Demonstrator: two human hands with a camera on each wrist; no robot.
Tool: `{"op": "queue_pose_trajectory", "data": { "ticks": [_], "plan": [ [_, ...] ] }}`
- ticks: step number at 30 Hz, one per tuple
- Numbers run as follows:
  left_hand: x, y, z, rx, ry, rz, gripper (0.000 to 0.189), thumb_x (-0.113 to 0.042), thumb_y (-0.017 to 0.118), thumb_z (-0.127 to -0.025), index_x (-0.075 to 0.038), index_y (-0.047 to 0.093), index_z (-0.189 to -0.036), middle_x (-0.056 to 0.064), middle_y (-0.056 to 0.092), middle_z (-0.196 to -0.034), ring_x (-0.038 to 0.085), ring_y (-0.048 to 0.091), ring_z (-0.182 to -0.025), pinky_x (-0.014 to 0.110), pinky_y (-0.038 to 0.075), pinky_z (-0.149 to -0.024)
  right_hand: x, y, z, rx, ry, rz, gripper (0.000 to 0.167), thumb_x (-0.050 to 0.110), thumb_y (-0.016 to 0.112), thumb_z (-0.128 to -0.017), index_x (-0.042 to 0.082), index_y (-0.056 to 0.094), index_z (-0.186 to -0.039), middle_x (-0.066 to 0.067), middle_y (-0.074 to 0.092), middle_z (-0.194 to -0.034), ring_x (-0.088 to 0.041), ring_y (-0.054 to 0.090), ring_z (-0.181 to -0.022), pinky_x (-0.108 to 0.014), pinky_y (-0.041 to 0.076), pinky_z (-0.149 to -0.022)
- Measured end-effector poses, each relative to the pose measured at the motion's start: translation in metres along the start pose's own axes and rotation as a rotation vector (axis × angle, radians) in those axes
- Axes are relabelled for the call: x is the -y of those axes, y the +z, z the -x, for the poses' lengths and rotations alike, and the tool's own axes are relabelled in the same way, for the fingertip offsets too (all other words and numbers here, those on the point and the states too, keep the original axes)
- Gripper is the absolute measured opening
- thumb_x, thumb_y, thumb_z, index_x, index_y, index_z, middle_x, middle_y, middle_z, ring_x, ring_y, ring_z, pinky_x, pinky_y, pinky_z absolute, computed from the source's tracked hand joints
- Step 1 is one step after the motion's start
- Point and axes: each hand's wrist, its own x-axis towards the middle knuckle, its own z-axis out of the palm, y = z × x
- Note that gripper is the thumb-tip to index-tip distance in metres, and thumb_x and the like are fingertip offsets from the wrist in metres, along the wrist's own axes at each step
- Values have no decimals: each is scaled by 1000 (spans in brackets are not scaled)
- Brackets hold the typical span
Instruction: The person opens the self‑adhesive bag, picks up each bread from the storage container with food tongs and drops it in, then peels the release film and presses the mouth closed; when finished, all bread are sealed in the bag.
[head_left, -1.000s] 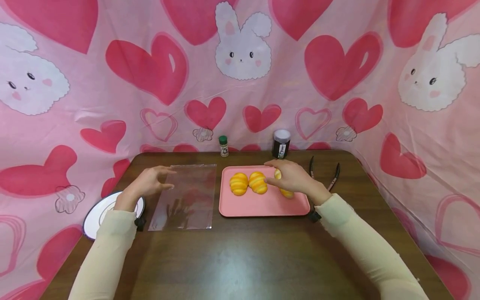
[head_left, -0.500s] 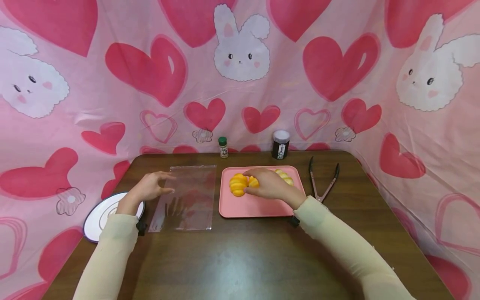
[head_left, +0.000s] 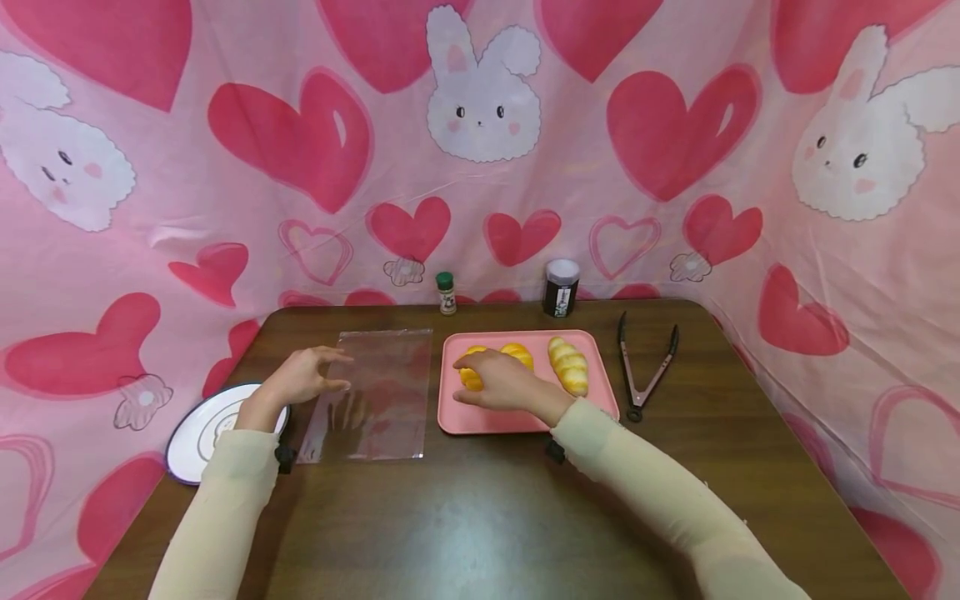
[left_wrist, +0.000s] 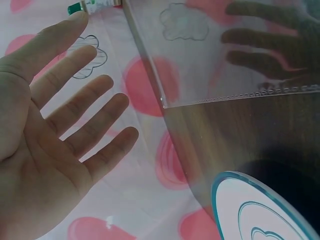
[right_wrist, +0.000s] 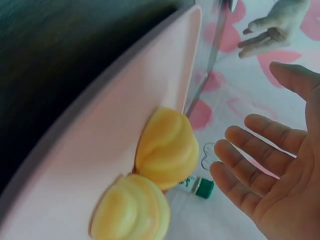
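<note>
My right hand [head_left: 498,382] hovers over the left part of a pink tray [head_left: 480,422], fingers spread and nothing held. Below it lie two golden croissant-shaped breads; the left bread [right_wrist: 167,147] is partly hidden by the hand in the head view, and the other bread [head_left: 519,354] sits right beside it. A longer pale-yellow bread roll [head_left: 568,365] lies on the tray's right side. My left hand [head_left: 303,375] is held above the left edge of a clear plastic bag [head_left: 386,392], its fingers apart and holding nothing.
A white plate with a blue rim [head_left: 183,442] lies under my left forearm. Tongs [head_left: 636,387] rest spread right of the tray. At the table's back edge stand a green-capped shaker [head_left: 447,296] and a dark jar with a white lid [head_left: 561,287].
My right hand has moved left across the tray, from over the long bread roll to above the leftmost bread. The long roll and the tongs are now uncovered. My left hand has barely shifted.
</note>
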Motion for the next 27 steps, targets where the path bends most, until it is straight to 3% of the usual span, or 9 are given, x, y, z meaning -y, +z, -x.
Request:
{"op": "queue_pose_trajectory", "data": {
  "ticks": [6,13,18,27],
  "plan": [
    [0,2,1,16,-12,14,50,-25,78,-86,-7,65,-131,28,55,-141,52,46,-132,69,38,-105,7,13,-10,-16,-40,1,53,44,66,-91,12,63,-133,-4,68,-131,-23,60,-121,-41,47,-108],
    [1,6,0,24,-15,12,50,-25,78,-85,-7,65,-131,28,55,-141,52,46,-132,70,38,-104,20,21,-21,25,-19,31,57,49,66,-91,13,62,-135,-2,65,-136,-23,58,-127,-40,45,-111],
    [6,10,-1,20,-10,1,50,-23,78,-85,-5,66,-129,29,56,-140,52,48,-130,69,39,-104,26,26,-28,29,-34,51,57,48,69,-90,10,64,-132,-4,68,-130,-23,61,-121,-39,47,-109],
    [13,15,0,37,-16,-12,49,-23,80,-83,-3,67,-126,29,58,-137,52,51,-126,68,43,-101,37,43,-36,15,-62,184,54,49,70,-88,14,67,-128,-3,71,-120,-21,63,-108,-35,55,-94]
  ]
}}
